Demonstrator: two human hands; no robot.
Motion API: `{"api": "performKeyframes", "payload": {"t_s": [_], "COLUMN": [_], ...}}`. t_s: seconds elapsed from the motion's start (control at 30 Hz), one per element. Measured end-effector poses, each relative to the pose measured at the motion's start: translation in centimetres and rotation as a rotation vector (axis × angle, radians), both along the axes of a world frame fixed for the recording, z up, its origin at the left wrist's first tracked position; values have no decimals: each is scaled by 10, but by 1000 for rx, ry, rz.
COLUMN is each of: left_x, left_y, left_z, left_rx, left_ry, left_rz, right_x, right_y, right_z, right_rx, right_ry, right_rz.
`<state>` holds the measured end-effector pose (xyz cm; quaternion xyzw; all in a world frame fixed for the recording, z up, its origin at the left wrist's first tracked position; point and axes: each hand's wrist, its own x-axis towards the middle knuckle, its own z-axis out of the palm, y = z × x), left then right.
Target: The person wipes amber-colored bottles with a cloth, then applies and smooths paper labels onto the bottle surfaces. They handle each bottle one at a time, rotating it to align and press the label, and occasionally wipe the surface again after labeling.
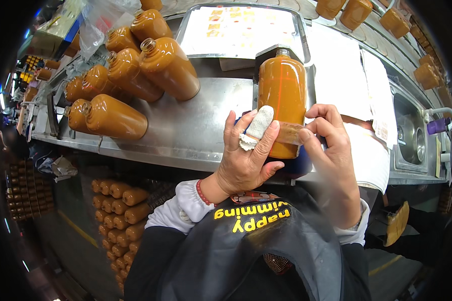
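A glossy brown bottle lies in a dark holder, its neck pointing away from me and a thin red light line along its body. A translucent brownish decal strip lies across its lower part. My left hand rests against the bottle's left side with fingers stretched out; one wears a white finger cover. Its index fingertip touches the strip's left end. My right hand, partly blurred, has thumb and forefinger closed at the strip's right end.
More brown bottles stand on the steel bench at left. Behind the holder is a tray with printed sheets. White cloth and a sink are at right. Stacked bottles sit below the bench.
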<state>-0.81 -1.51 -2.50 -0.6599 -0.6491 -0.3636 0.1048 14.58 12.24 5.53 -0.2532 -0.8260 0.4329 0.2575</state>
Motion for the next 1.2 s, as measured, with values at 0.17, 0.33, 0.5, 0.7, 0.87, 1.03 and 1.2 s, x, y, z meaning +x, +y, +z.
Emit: {"api": "performKeyframes", "payload": {"t_s": [0.17,0.33,0.5,0.7,0.87,1.03,1.2], "left_x": [2,3,7,3,-2,-3,-16], "left_y": [3,4,9,7,8,9,12], "left_z": [-2,1,12,10,-5,-9,5], "left_rx": [3,-25,-31,-29,23,40,42], "left_ry": [-5,28,107,-35,-3,-51,193], "left_rz": [-4,-5,12,-28,-18,-36,-194], "right_x": [2,1,9,3,0,11,14], "right_y": [5,5,13,3,2,4,15], "right_z": [-12,-19,-30,-20,-49,-62,-56], "right_rx": [55,2,68,-47,-219,-396,-190], "right_ry": [-9,9,14,235,165,238,171], "right_rz": [-18,-51,-82,-240,-166,-176,-247]}}
